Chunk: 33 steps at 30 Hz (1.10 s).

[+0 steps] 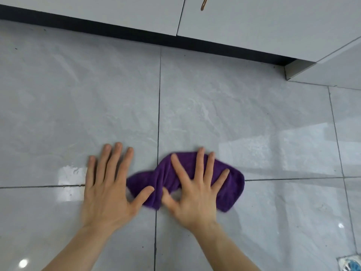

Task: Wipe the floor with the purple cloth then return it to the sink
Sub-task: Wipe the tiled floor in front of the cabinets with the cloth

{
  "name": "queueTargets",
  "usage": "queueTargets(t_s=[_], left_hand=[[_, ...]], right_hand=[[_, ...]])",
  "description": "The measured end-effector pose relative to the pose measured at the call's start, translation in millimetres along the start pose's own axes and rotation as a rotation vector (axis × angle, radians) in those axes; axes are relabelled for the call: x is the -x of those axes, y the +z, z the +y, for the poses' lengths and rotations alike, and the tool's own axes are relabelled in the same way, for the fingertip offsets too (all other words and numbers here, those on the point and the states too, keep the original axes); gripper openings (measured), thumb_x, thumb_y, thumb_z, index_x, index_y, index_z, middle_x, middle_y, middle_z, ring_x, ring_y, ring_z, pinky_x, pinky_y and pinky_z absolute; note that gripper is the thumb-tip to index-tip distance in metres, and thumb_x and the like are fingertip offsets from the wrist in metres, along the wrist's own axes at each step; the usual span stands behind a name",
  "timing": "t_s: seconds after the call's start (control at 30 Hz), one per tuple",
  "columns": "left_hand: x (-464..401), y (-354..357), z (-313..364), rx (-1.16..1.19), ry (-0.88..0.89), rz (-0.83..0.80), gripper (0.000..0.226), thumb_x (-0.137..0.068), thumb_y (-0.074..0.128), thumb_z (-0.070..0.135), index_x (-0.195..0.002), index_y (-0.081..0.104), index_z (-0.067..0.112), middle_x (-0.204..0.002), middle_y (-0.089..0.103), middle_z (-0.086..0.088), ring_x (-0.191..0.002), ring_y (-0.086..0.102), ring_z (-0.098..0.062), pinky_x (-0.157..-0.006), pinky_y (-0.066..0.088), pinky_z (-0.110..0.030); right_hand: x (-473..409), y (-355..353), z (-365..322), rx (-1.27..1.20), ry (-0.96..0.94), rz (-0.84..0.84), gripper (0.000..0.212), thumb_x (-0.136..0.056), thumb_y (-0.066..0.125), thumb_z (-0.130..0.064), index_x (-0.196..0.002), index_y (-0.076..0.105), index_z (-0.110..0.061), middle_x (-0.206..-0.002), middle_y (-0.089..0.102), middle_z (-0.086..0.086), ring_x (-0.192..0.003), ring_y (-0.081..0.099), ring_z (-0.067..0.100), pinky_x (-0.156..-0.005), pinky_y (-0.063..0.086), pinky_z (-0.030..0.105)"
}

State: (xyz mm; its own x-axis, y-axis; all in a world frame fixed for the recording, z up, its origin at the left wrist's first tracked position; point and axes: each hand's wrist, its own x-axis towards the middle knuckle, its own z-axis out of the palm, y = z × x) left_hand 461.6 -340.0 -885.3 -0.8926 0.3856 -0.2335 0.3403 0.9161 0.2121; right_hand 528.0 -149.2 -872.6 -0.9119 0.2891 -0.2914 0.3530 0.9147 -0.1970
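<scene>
Grey glossy tiles make up the floor (78, 106), crossed by dark grout lines and streaked with wet sheen and bright reflections. At the far edge runs a black plinth (97, 26) under white cabinet doors (263, 26), one with a bronze handle (204, 3) at the top of the view.

Toward the left, the left hand (109, 190) lies palm down on the bare tile, fingers spread and straight, gripping nothing; only its thumb reaches right and touches the edge of the cloth (232, 190).

That purple cloth sits bunched on the floor where the grout lines cross, just right of the left hand, its folds rumpled and its edges slightly blurred.

Next comes the right hand (197, 198), flat on top of the cloth with fingers splayed wide and pressing down; it does not curl around the fabric, it just pins it against the tile. Both bare forearms enter from the bottom edge.

In the lower right corner, part of a floor drain (350, 264) with something blue on it shows, well apart from the cloth.
</scene>
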Motion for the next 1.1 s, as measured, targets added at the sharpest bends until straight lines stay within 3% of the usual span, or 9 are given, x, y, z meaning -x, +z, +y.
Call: queueTargets(t_s=[0.27, 0.57, 0.83, 0.97, 1.1], left_hand=[[-2, 0, -1, 0.003, 0.001, 0.016, 0.095, -0.086, 0.033, 0.074, -0.16, 0.018, 0.017, -0.169, 0.019, -0.011, -0.158, 0.007, -0.028, -0.124, 0.014, -0.058], [2, 0, 5, 0.005, 0.003, 0.064, 0.091, -0.088, 0.029, 0.072, -0.16, 0.017, 0.018, -0.169, 0.018, -0.01, -0.158, 0.006, -0.028, -0.125, 0.013, -0.057], [2, 4, -5, 0.066, 0.001, 0.072, 0.088, -0.09, 0.018, 0.073, -0.16, 0.018, 0.019, -0.169, 0.019, -0.009, -0.158, 0.007, -0.026, -0.126, 0.011, -0.055], [2, 4, -6, 0.232, 0.033, 0.119, 0.085, -0.091, 0.021, 0.072, -0.16, 0.02, 0.022, -0.168, 0.021, -0.007, -0.158, 0.008, -0.023, -0.127, 0.007, -0.053], [6, 2, -5, 0.296, 0.04, 0.147, 0.08, -0.09, 0.034, 0.063, -0.158, 0.025, 0.023, -0.167, 0.024, -0.009, -0.157, 0.011, -0.024, -0.126, 0.006, -0.053]], right_hand=[[-74, -16, 4, -0.019, 0.044, 0.061, 0.081, -0.084, 0.041, -0.08, -0.154, 0.009, -0.053, -0.169, -0.014, 0.01, -0.151, -0.023, 0.038, -0.109, -0.004, 0.081], [25, -1, 43, -0.138, 0.414, 0.082, 0.082, -0.084, 0.033, -0.082, -0.153, -0.002, -0.055, -0.167, -0.023, 0.006, -0.151, -0.027, 0.033, -0.111, -0.005, 0.079], [63, 35, -22, -0.214, 0.657, 0.092, 0.082, -0.085, 0.027, -0.079, -0.155, -0.005, -0.05, -0.167, -0.02, 0.013, -0.149, -0.029, 0.037, -0.109, -0.006, 0.081], [69, 40, -43, -0.203, 0.594, 0.092, 0.08, -0.09, 0.032, -0.073, -0.156, -0.002, -0.046, -0.167, -0.017, 0.018, -0.149, -0.026, 0.042, -0.108, -0.004, 0.082], [94, 41, -49, -0.15, 0.268, 0.024, 0.077, -0.091, 0.041, -0.065, -0.157, 0.007, -0.044, -0.167, -0.015, 0.018, -0.151, -0.021, 0.043, -0.11, -0.005, 0.08]])
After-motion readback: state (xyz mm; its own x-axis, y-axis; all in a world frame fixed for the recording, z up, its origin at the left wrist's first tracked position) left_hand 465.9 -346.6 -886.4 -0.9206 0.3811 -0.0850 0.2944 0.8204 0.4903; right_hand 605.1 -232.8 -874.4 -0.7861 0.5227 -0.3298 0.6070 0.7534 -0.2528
